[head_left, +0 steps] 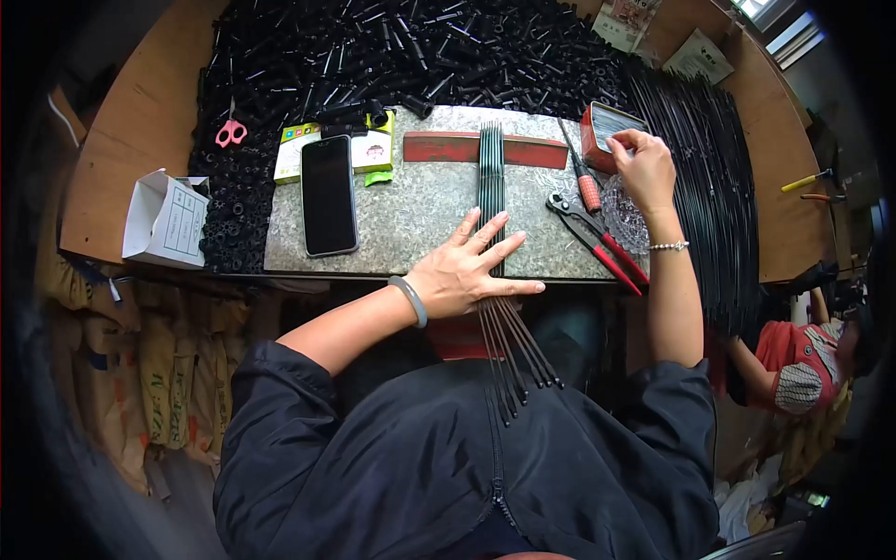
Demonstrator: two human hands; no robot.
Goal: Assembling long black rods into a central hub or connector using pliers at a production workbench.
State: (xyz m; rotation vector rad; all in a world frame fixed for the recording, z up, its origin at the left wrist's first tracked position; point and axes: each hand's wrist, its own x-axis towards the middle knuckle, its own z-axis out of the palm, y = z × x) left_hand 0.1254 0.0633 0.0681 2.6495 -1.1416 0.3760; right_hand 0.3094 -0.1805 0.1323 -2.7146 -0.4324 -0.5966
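Note:
My left hand [457, 273] lies with fingers spread across a bundle of thin dark metal rods [492, 182], pressing on it at the near edge of a speckled grey board [411, 224]. The far ends of the rods rest side by side over a red metal bar [439, 147]. Their near ends fan out over my lap and end in small dark tips. At the right, my right hand [646, 173] is over the near right corner of a small red tin [591, 149], thumb and fingers brought together. Whatever they pinch is too small to make out.
Black tubular parts [420, 56] are heaped along the back. Long black rods [700, 177] lie at the right. Red-handled pliers [597, 243], a red-handled tool [588, 191], a glass dish [623, 213], a phone [329, 196], pink scissors [231, 133] and a white box [173, 222] surround my hands.

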